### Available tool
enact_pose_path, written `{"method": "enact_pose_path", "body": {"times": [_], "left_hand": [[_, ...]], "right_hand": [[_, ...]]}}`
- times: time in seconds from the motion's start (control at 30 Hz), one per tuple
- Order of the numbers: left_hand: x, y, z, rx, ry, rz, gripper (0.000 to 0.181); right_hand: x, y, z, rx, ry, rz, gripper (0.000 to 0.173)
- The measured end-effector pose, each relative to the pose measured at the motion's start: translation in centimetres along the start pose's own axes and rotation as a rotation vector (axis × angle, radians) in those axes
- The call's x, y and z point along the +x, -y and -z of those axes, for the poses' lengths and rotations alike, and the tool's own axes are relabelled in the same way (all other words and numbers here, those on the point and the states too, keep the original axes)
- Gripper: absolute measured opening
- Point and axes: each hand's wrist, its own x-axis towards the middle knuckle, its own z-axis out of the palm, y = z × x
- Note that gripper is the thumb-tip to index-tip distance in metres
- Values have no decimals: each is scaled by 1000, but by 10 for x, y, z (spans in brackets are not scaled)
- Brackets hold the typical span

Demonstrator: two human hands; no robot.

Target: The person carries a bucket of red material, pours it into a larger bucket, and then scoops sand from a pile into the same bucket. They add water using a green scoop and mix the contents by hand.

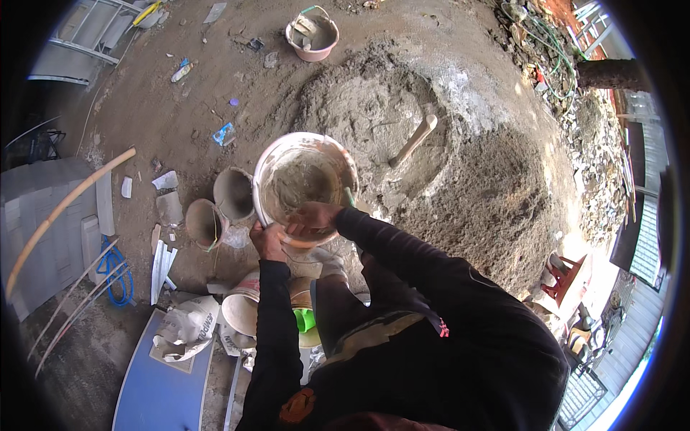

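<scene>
A round pale bucket, its inner wall smeared with mortar, is held tilted in front of me. My left hand grips the rim on the near left side. My right hand reaches over the near rim into the bucket, against the inside wall; whether its fingers hold anything is hidden. Ahead and to the right, wet mortar lies pooled on the ground. A wooden handle sticks up out of it at a slant, its lower end buried.
Two grimy buckets, one larger and one smaller, stand left of the held bucket. A pink bucket with mortar sits farther off. Dry sandy mix is heaped at right. Near my left arm are a blue board and a white sack.
</scene>
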Motion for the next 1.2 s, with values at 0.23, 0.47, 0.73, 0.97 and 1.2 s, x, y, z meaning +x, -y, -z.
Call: {"method": "enact_pose_path", "body": {"times": [0.23,0.47,0.73,0.97,1.2], "left_hand": [[29,-4,11,42,-61,13,24],[21,8,10,40,-152,93,28],[43,54,-13,95,-109,-52,14],[57,26,-5,-39,33,62,21],[102,71,-23,183,129,51,21]], "right_hand": [[-60,3,-50,-1069,-405,273,52],[-49,-25,-46,-1156,-559,300,36],[-55,-67,24,-1160,-546,439,27],[-35,-66,2,-1309,-563,389,22],[-34,-93,42,-1235,-590,269,27]]}}
